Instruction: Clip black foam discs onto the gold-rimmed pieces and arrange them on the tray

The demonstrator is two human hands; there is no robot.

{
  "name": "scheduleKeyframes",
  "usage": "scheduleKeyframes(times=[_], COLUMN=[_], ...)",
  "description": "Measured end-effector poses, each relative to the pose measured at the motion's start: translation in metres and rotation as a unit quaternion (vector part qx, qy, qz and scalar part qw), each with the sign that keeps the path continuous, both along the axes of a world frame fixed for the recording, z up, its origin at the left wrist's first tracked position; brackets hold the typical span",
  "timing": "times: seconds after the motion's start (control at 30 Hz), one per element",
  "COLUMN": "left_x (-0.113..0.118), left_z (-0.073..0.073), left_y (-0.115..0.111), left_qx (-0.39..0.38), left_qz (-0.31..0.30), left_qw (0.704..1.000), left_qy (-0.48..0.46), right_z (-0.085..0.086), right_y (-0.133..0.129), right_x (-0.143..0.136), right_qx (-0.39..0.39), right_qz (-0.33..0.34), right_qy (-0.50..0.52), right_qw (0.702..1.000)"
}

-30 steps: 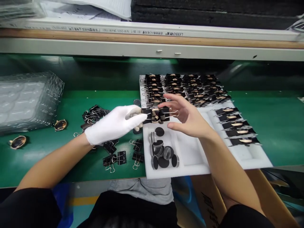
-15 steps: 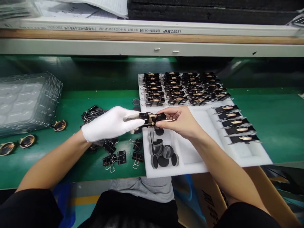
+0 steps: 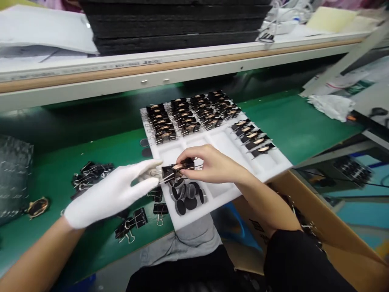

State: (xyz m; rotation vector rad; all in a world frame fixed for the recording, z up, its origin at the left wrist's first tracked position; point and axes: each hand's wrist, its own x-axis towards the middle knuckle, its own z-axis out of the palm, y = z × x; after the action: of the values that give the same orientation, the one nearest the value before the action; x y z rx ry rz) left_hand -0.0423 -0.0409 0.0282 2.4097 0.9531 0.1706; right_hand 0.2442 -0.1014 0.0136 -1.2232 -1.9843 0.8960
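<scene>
My right hand [image 3: 215, 165] is closed on a small gold-rimmed piece [image 3: 177, 166] with black binder clips at both sides, above the white foam tray [image 3: 212, 205]. Beside its left end, my left hand [image 3: 115, 192], in a white glove, has thumb and forefinger apart around the clip's wire handles. Round dark discs [image 3: 191, 202] lie in the tray's near left compartment. Rows of clipped pieces [image 3: 182, 110] fill the tray's far part, and several more [image 3: 257, 140] lie at its right. Loose binder clips [image 3: 91, 172] are on the green table left of the tray.
A stack of clear plastic trays [image 3: 13, 178] stands at the left, near a gold-rimmed piece [image 3: 38, 207]. Above the table runs a shelf [image 3: 194, 77] bearing black foam sheets [image 3: 179, 24]. A cardboard box [image 3: 340, 243] is below the table's front right.
The camera view has turned to the right. My left thumb and forefinger have spread off the clip. My right hand still holds the clipped piece, which now sits lower over the discs.
</scene>
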Motion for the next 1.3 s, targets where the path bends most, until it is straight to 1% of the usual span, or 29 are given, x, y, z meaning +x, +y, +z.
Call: scheduleKeyframes(times=[0.03, 0.1, 0.17, 0.2, 0.23, 0.3, 0.37, 0.4, 0.47, 0.53, 0.6, 0.67, 0.7, 0.77, 0.87, 0.93, 1.03, 1.1, 1.13, 1.2, 1.27, 1.3], left_x=[-0.002, -0.007, -0.011, -0.013, -0.014, -0.016, -0.017, -0.017, -0.014, -0.011, -0.008, -0.007, -0.008, -0.012, -0.027, -0.043, -0.071, -0.091, -0.102, -0.125, -0.152, -0.166], left_z=[0.0, -0.001, -0.004, -0.006, -0.008, -0.012, -0.016, -0.017, -0.018, -0.019, -0.018, -0.017, -0.017, -0.016, -0.018, -0.02, -0.025, -0.032, -0.037, -0.048, -0.061, -0.066], left_y=[0.001, 0.004, 0.01, 0.014, 0.017, 0.022, 0.026, 0.027, 0.028, 0.027, 0.026, 0.026, 0.025, 0.025, 0.025, 0.024, 0.02, 0.018, 0.017, 0.018, 0.017, 0.016], left_qx=[0.0, 0.011, 0.03, 0.035, 0.038, 0.044, 0.045, 0.045, 0.046, 0.049, 0.054, 0.051, 0.045, 0.028, 0.024, 0.03, 0.072, 0.145, 0.195, 0.299, 0.393, 0.435], left_qz=[-0.005, -0.004, 0.009, 0.015, 0.022, 0.035, 0.039, 0.038, 0.034, 0.03, 0.027, 0.029, 0.032, 0.041, 0.077, 0.113, 0.163, 0.192, 0.206, 0.232, 0.252, 0.25], left_qw=[1.0, 1.0, 0.999, 0.999, 0.999, 0.998, 0.998, 0.998, 0.998, 0.998, 0.998, 0.998, 0.998, 0.998, 0.996, 0.992, 0.984, 0.971, 0.959, 0.926, 0.884, 0.865], left_qy=[0.013, 0.025, 0.018, 0.015, 0.015, 0.018, 0.025, 0.027, 0.032, 0.033, 0.033, 0.035, 0.039, 0.048, 0.047, 0.039, 0.013, -0.01, -0.016, -0.013, 0.001, 0.002], right_z=[0.003, 0.009, 0.015, 0.017, 0.019, 0.016, 0.007, -0.001, -0.018, -0.037, -0.051, -0.06, -0.062, -0.059, -0.045, -0.031, -0.008, 0.005, 0.01, 0.015, 0.011, 0.006], right_y=[-0.011, -0.033, -0.056, -0.067, -0.077, -0.097, -0.113, -0.118, -0.126, -0.126, -0.122, -0.117, -0.116, -0.115, -0.12, -0.122, -0.116, -0.103, -0.095, -0.077, -0.058, -0.048], right_x=[0.01, 0.041, 0.083, 0.107, 0.131, 0.177, 0.215, 0.229, 0.248, 0.257, 0.259, 0.259, 0.259, 0.26, 0.256, 0.248, 0.22, 0.191, 0.174, 0.137, 0.1, 0.082], right_qx=[0.025, 0.069, 0.091, 0.104, 0.102, 0.064, 0.004, -0.029, -0.069, -0.073, -0.058, -0.05, -0.052, -0.069, -0.089, -0.061, 0.05, 0.133, 0.165, 0.188, 0.16, 0.146], right_qz=[-0.012, -0.031, -0.054, -0.077, -0.108, -0.168, -0.224, -0.242, -0.264, -0.273, -0.277, -0.281, -0.28, -0.271, -0.268, -0.295, -0.346, -0.339, -0.311, -0.222, -0.107, -0.051], right_qy=[-0.018, -0.06, -0.106, -0.124, -0.15, -0.202, -0.23, -0.239, -0.247, -0.245, -0.241, -0.238, -0.237, -0.234, -0.234, -0.223, -0.192, -0.18, -0.177, -0.187, -0.226, -0.25], right_qw=[0.999, 0.995, 0.989, 0.984, 0.977, 0.963, 0.947, 0.94, 0.93, 0.927, 0.928, 0.929, 0.929, 0.931, 0.93, 0.927, 0.917, 0.914, 0.919, 0.938, 0.955, 0.956])
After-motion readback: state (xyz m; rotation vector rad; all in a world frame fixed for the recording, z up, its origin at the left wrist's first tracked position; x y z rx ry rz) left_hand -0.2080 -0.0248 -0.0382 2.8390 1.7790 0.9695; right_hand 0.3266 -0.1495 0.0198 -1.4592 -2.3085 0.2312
